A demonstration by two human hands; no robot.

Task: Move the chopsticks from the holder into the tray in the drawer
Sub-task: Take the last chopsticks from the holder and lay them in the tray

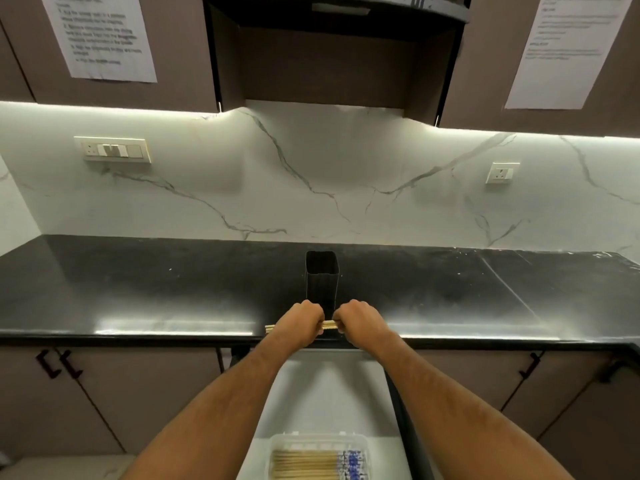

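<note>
A black square holder (322, 277) stands upright on the black counter, and its mouth looks empty. Just in front of it, above the counter's front edge, both hands grip a small bundle of pale wooden chopsticks (329, 324) held level. My left hand (302, 322) closes on the left part, with chopstick tips poking out to its left. My right hand (358, 322) closes on the right end. Below, in the open white drawer (329, 386), a clear plastic tray (317, 457) holds several chopsticks lying side by side, their blue patterned ends to the right.
The black countertop (138, 289) runs the full width under a marble backsplash with two wall sockets. Brown cabinet doors with dark handles flank the drawer. Upper cabinets carry paper sheets.
</note>
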